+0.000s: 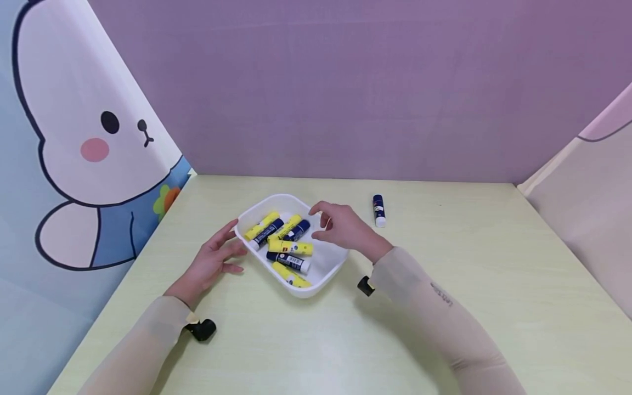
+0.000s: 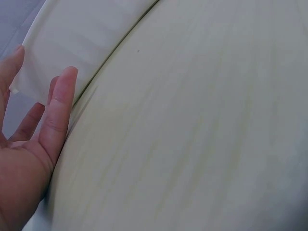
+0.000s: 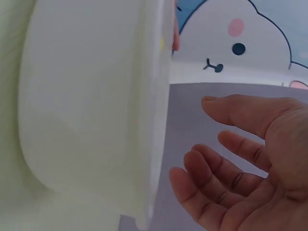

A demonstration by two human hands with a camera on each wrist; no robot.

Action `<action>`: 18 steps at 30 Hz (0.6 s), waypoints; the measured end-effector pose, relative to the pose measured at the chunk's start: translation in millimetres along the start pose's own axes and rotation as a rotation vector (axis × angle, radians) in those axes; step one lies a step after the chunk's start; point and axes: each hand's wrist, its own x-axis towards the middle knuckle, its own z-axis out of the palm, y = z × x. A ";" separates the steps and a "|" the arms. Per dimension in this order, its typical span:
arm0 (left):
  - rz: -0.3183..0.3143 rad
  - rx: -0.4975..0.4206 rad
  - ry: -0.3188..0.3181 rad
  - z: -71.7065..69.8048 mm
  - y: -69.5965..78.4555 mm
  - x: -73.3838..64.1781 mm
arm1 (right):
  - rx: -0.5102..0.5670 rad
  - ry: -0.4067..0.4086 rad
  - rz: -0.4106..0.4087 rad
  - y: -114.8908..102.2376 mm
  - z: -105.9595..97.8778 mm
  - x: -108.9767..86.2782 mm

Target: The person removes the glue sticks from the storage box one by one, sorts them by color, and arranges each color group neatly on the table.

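Note:
A white plastic tub (image 1: 329,255) stands on the table, holding several glue sticks. Some are yellow, like the yellow glue stick (image 1: 296,248), and others dark blue with white ends, like the blue glue stick (image 1: 288,261). My left hand (image 1: 209,264) is at the tub's left side with fingers spread, fingertips right at the rim; the left wrist view shows this hand (image 2: 33,139) with nothing in its grasp. Over the right part of the tub hovers my right hand (image 1: 342,227), fingers loosely bent. Nothing lies between its thumb and fingers in the right wrist view (image 3: 240,163).
One more dark blue glue stick (image 1: 378,210) lies on the pale table (image 1: 469,263), to the right of the tub and beyond the right hand. A purple backdrop (image 1: 345,93) rises behind the table's far edge. A cartoon-printed cloth (image 1: 64,164) hangs on the left.

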 end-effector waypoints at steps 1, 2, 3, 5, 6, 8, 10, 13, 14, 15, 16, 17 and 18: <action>-0.001 -0.001 0.001 0.1 0.0 0.0 | -0.002 -0.021 -0.005 0.1 1.6 1.0; -0.001 -0.001 0.001 0.3 0.0 0.0 | -0.004 -0.043 -0.007 0.1 2.9 1.7; 0.000 -0.001 0.001 0.3 -0.1 -0.1 | -0.008 -0.064 -0.007 0.2 4.3 2.4; 0.001 -0.001 0.002 0.3 -0.4 -0.3 | -0.012 -0.101 -0.008 0.4 7.1 4.2; 0.006 0.001 -0.002 0.1 -0.6 -0.4 | -0.015 -0.115 -0.009 0.5 8.6 5.1; 0.008 0.002 -0.002 0.2 -0.6 -0.5 | -0.027 -0.138 -0.015 0.6 10.9 6.5; 0.010 0.004 -0.003 0.1 -0.7 -0.4 | -0.038 -0.163 -0.034 0.8 13.3 8.1; 0.012 0.004 -0.004 0.3 -0.7 -0.5 | -0.052 -0.200 -0.059 0.4 16.5 10.0; 0.012 0.005 -0.004 0.4 -0.8 -0.5 | -0.056 -0.213 -0.064 0.2 17.5 10.7; 0.013 0.006 -0.006 0.3 -0.6 -0.8 | -0.065 -0.228 -0.066 -0.3 18.3 11.6; 0.014 0.008 -0.008 0.5 -0.3 -1.1 | -0.073 -0.242 -0.064 -0.2 19.7 12.5; 0.013 0.012 -0.007 0.7 -0.1 -1.3 | -0.088 -0.255 -0.063 0.1 21.3 13.6; 0.008 0.013 -0.003 0.9 0.2 -1.4 | -0.102 -0.268 -0.062 0.2 22.8 14.6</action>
